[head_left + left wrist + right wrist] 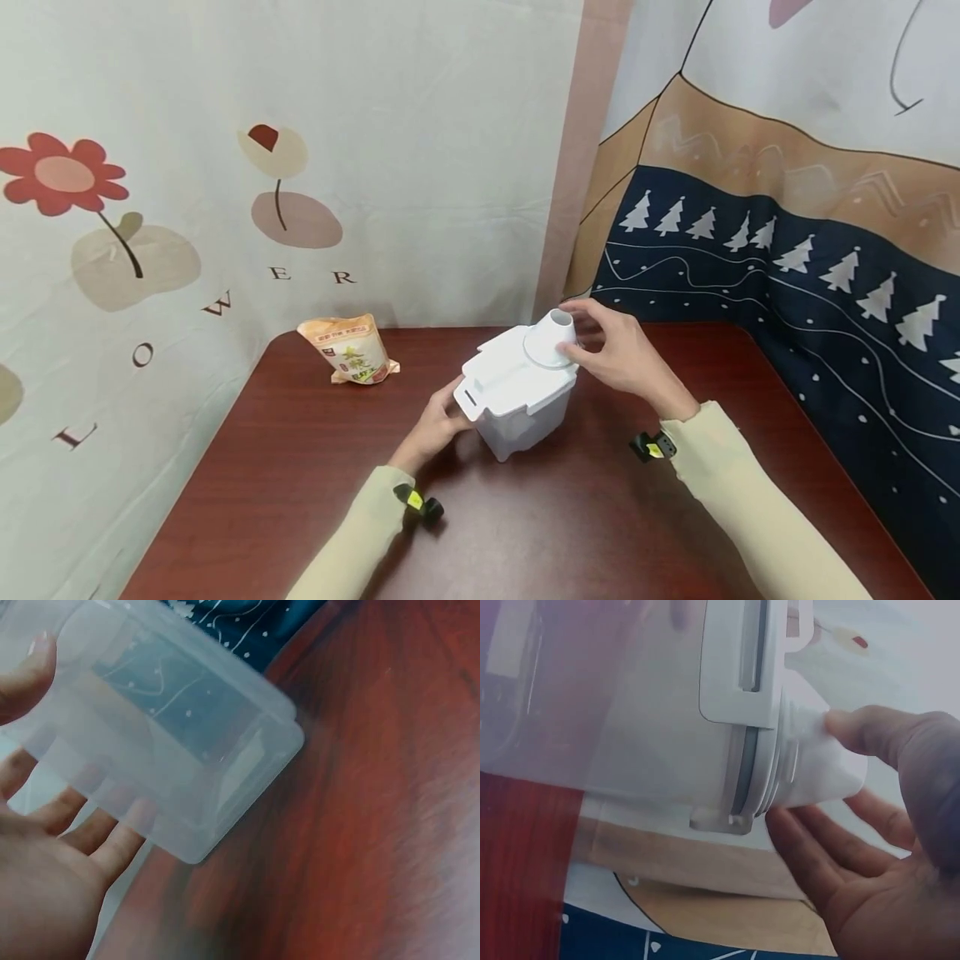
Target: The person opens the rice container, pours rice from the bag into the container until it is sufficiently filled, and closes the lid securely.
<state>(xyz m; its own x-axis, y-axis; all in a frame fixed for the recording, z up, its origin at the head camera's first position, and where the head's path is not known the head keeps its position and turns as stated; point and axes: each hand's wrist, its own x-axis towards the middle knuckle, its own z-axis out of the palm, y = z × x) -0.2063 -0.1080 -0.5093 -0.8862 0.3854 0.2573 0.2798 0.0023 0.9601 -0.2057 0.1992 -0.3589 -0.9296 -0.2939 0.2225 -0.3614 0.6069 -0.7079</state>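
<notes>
A translucent plastic storage container (525,429) with a white lid (502,383) is tilted close over the table. My left hand (435,427) grips its left side; in the left wrist view the thumb lies on one face and the fingers (124,847) spread along another. On the lid's far right stands a white cone-shaped cap (550,340) with a round opening at its tip. My right hand (628,352) holds this cap between thumb and fingers. The right wrist view shows the thumb on the cone (810,750) and a fingertip by its base. The container looks see-through, with nothing visible inside.
An orange and white printed food bag (352,350) stands at the back left of the dark red wooden table (600,517). Behind the table hangs a pale flower-print cloth (450,167), and a navy cloth with white trees (825,308) borders the right side.
</notes>
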